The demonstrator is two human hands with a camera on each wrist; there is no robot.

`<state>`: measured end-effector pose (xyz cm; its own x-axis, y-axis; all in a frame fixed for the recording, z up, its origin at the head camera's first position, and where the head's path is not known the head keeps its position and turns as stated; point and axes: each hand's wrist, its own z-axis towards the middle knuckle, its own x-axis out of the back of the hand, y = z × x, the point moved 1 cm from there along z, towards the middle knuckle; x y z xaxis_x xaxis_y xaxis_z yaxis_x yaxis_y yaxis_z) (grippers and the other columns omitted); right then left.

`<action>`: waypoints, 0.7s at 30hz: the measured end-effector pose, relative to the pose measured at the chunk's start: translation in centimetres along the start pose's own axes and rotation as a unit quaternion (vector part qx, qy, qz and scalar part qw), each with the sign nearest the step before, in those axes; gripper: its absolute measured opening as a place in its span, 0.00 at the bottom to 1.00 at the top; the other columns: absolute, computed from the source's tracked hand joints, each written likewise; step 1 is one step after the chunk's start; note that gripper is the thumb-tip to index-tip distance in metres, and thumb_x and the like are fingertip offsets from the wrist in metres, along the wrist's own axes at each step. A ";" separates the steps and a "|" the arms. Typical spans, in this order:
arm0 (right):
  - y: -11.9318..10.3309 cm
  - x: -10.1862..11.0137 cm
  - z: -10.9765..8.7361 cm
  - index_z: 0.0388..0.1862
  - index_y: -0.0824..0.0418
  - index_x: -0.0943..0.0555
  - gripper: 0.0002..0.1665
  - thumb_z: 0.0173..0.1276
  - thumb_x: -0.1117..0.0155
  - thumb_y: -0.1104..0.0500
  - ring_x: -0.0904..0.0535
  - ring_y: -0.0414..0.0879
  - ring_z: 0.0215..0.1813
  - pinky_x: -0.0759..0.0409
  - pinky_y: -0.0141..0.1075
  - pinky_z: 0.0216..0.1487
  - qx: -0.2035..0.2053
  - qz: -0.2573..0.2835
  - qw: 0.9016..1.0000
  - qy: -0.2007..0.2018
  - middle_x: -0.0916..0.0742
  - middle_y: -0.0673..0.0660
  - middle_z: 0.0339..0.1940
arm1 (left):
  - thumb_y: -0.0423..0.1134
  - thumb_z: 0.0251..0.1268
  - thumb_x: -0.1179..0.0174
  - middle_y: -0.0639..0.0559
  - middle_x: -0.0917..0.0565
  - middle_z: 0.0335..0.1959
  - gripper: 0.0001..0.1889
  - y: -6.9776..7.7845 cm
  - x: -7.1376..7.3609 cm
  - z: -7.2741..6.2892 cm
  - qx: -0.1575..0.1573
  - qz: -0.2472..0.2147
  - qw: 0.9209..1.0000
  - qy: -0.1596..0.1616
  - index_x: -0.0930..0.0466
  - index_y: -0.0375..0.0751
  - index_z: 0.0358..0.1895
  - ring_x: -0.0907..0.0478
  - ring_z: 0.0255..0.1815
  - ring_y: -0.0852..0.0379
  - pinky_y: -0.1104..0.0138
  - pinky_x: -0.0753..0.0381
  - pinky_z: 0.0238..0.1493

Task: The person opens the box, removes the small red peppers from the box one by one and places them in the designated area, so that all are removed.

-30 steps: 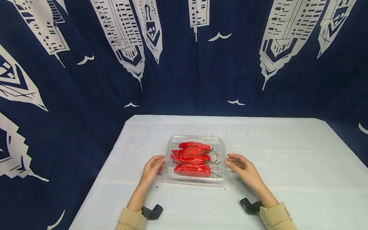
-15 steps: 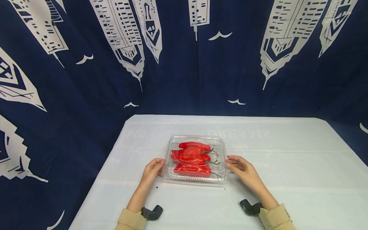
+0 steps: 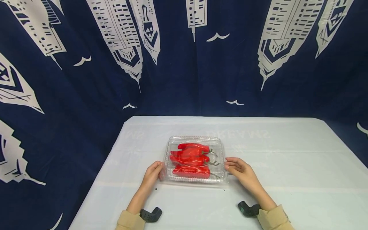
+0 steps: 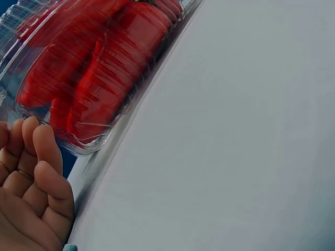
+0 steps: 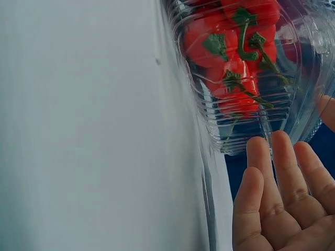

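On a white tabletop [image 3: 287, 153], a clear box [image 3: 217, 143] of peppers [image 3: 191, 157] is flanked by the left hand [image 3: 153, 172] and right hand [image 3: 242, 171], fingers relaxed; both are shifted slightly nearer its front corners, while the box is left unmoved, unraised.

Peppers [image 3: 191, 158] in container [image 3: 172, 143] on table [image 3: 287, 159], cloth [image 3: 198, 80] behind.
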<state>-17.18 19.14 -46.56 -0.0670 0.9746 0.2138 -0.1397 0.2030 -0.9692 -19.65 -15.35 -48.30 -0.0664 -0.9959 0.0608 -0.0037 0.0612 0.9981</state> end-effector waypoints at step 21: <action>0.3 0.1 -0.5 0.59 0.72 0.34 0.29 0.64 0.37 0.62 0.19 0.39 0.40 0.19 0.34 0.42 -0.066 0.094 0.993 -0.029 0.15 0.53 0.37 | 0.38 0.74 0.56 0.53 0.31 0.21 0.13 -0.1 0.1 -0.1 -0.030 0.012 0.999 -0.027 0.30 0.31 0.35 0.33 0.21 0.61 0.72 0.29 0.23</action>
<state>-16.77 19.30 -46.88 -0.1378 0.9900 0.0315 0.0115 0.0334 -0.9994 -19.59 -15.49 -48.42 -0.1199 -0.9891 0.0856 0.0589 0.0790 0.9951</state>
